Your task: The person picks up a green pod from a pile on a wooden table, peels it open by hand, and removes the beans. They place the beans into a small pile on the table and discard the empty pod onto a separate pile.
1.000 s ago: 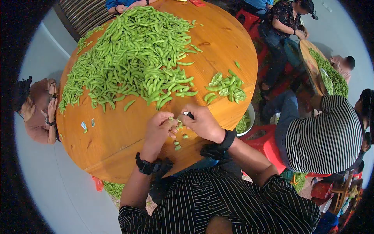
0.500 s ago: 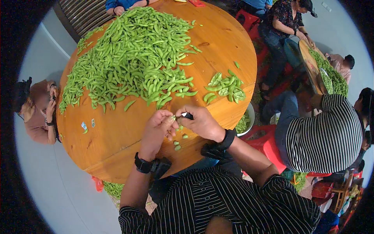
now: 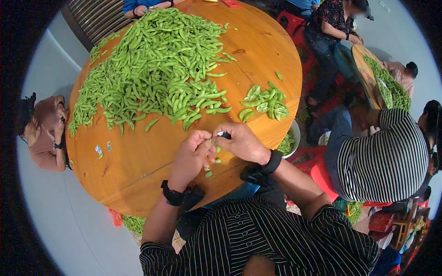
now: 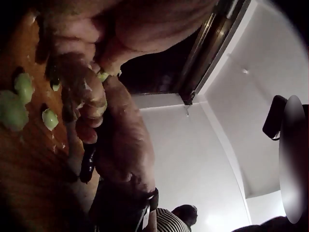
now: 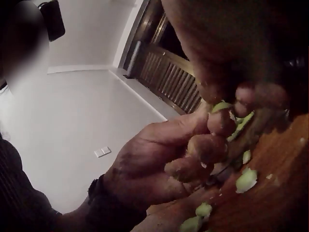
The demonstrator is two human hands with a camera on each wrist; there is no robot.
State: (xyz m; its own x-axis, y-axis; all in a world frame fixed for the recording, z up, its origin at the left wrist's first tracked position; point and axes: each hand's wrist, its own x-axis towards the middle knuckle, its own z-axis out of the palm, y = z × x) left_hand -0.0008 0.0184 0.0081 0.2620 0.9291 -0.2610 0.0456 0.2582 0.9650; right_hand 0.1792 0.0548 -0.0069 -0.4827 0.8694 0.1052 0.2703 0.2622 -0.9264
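Observation:
The left hand (image 3: 189,155) pinches a small green pod piece, seen as a green bit (image 5: 221,107) between fingertips in the right wrist view. Against it, the right hand (image 3: 245,143) curls round a slim black-handled tool (image 4: 88,162); the tool's working end is hidden by fingers. Both hands' fingertips meet over the near part of the round wooden table (image 3: 138,158). Below them lie several loose green pieces (image 3: 208,174), one of them a pale green bean (image 4: 49,118). A large heap of green pods (image 3: 156,69) covers the table beyond the hands.
A smaller group of pods and leaves (image 3: 267,103) lies right of the heap. A white bowl (image 3: 294,138) stands beside the table's right edge, near a red stool (image 3: 317,168). A person in stripes (image 3: 384,156) sits at the right, another person (image 3: 46,133) at the left.
The left hand has shifted slightly right, and the fingertips of both hands have come closer together, covering more of the pod piece. The head view has moved slightly.

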